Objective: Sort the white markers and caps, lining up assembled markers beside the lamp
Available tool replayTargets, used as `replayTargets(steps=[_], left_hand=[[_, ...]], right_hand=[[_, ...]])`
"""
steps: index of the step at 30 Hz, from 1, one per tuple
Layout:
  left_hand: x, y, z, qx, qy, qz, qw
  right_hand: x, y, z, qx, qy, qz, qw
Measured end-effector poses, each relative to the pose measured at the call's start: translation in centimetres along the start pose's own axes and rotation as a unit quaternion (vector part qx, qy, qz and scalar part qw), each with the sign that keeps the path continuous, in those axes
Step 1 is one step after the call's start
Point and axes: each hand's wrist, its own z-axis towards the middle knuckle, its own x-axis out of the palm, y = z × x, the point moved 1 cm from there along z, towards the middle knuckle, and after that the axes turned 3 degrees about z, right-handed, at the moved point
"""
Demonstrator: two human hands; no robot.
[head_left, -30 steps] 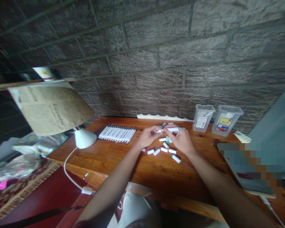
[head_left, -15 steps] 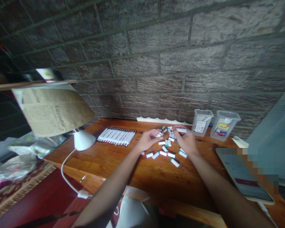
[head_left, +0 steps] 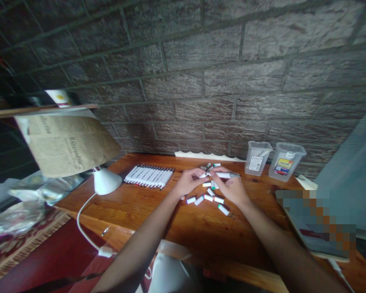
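Note:
My left hand is closed on a small white marker cap over the middle of the desk. Close against it, my right hand grips a white marker, whose left end meets the cap at my fingertips. Whether the cap sits on the marker or only touches it, I cannot tell. Several loose white caps with coloured ends, among them a green-ended cap and a purple-ended cap, lie below and behind my hands. Some are hidden by my fingers. Left of my hands lies a row of white markers, side by side.
A lamp with a newsprint shade stands at the left. Two clear plastic containers are at the back right, near the brick wall. A tablet, partly pixelated, lies on the right of the wooden desk.
My right hand has moved left and slightly down, bringing the marker's end to the cap in my left hand. My left hand has hardly moved.

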Motion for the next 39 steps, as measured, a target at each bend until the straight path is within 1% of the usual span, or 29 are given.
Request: replayTargets(steps=[4,6,7,8,9,10,11,12,13,15,17,19,21,23,25,29,35,39], left_hand=[[0.0,-0.1,-0.1,0.009,0.004,0.017,1.0],[0.0,-0.2,-0.1,0.015,0.005,0.03,0.999],[0.0,-0.2,-0.2,0.017,0.006,0.035,0.999],[0.0,-0.2,-0.2,0.017,0.006,0.038,0.999],[0.0,-0.2,-0.2,0.014,0.004,0.038,0.999],[0.0,-0.2,-0.2,0.01,0.0,0.034,0.999],[0.0,-0.1,-0.2,0.006,-0.007,0.028,1.0],[0.0,0.0,-0.1,0.001,-0.014,0.021,1.0],[0.0,0.0,-0.1,-0.004,-0.02,0.012,1.0],[0.1,0.0,-0.1,-0.012,-0.022,-0.009,1.0],[0.1,-0.1,0.0,-0.019,-0.02,-0.028,0.999],[0.1,-0.3,0.0,-0.022,-0.02,-0.043,0.999],[0.2,-0.5,0.0,-0.024,-0.016,-0.049,0.998],[0.2,-0.6,-0.1,-0.026,-0.008,-0.039,0.999],[0.3,-0.6,-0.2,-0.029,0.002,-0.017,0.999],[0.5,-0.3,-0.3,-0.03,0.015,0.032,0.999],[0.4,0.1,-0.2,0.009,-0.005,0.075,0.997],[0.3,0.2,-0.2,0.012,-0.011,0.086,0.996]], right_hand=[[0.3,0.4,0.0,-0.019,0.028,-0.021,0.999],[-0.3,0.1,0.3,-0.038,0.013,-0.046,0.998],[-0.9,-0.3,0.6,-0.048,-0.009,-0.064,0.997],[-1.7,-0.7,0.9,-0.062,-0.047,-0.083,0.994],[-2.7,-1.3,1.2,-0.066,-0.103,-0.095,0.988],[-3.7,-2.0,1.5,-0.053,-0.163,-0.104,0.98],[-4.6,-2.6,1.8,-0.032,-0.205,-0.11,0.972],[-5.3,-3.2,2.0,-0.009,-0.225,-0.109,0.968],[-5.7,-3.5,2.1,0.012,-0.232,-0.102,0.967],[-5.7,-3.6,2.0,0.034,-0.238,-0.083,0.967],[-4.7,-2.8,1.7,0.029,-0.216,-0.077,0.973],[-3.2,-1.7,1.3,0.005,-0.169,-0.076,0.983],[-1.9,-0.8,0.9,-0.005,-0.125,-0.076,0.989],[-1.2,-0.4,0.6,-0.009,-0.089,-0.077,0.993],[-1.0,-0.5,0.4,-0.009,-0.072,-0.081,0.994],[-1.2,-1.0,0.3,-0.002,-0.073,-0.091,0.993],[-0.6,-1.3,0.1,-0.02,-0.043,-0.098,0.994],[-0.5,-1.4,0.1,-0.014,-0.022,-0.095,0.995]])
